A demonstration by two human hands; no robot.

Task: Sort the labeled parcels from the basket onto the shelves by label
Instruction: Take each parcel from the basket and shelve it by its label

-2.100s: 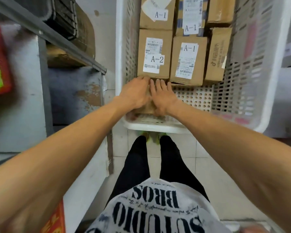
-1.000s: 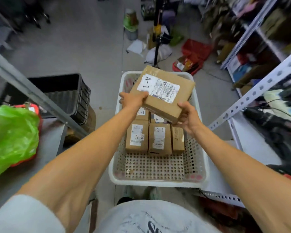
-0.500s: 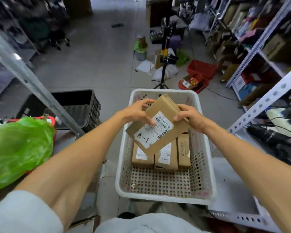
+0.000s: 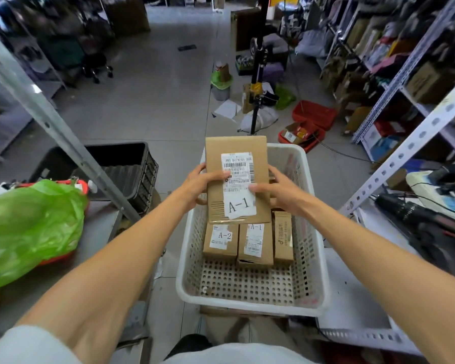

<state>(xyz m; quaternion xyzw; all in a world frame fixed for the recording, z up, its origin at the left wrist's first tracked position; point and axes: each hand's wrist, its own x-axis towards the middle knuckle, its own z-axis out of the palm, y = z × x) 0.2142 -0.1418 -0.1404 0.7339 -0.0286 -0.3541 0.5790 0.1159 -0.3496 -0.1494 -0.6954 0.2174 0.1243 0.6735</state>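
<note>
A flat cardboard parcel labelled A-1 (image 4: 235,153) is held upright above the white perforated basket (image 4: 189,258). My left hand (image 4: 199,186) grips its left edge with the thumb across the label. Its right edge is gripped by my right hand (image 4: 276,189), thumb on the label too. Inside the basket lie a parcel marked A-2 (image 4: 220,241), another A-1 parcel (image 4: 255,244) and a narrow brown box (image 4: 283,236) with no readable label.
A green plastic bag (image 4: 29,227) lies on the grey shelf at my left, behind a slanted metal post (image 4: 63,137). A black crate (image 4: 132,169) stands beyond it. White perforated shelving (image 4: 405,151) runs along the right. Floor clutter and a tripod pole (image 4: 256,82) lie ahead.
Both hands lifted the A-1 parcel out of the basket and turned it from tilted to upright, label facing me. My view rose from the basket to the aisle.
</note>
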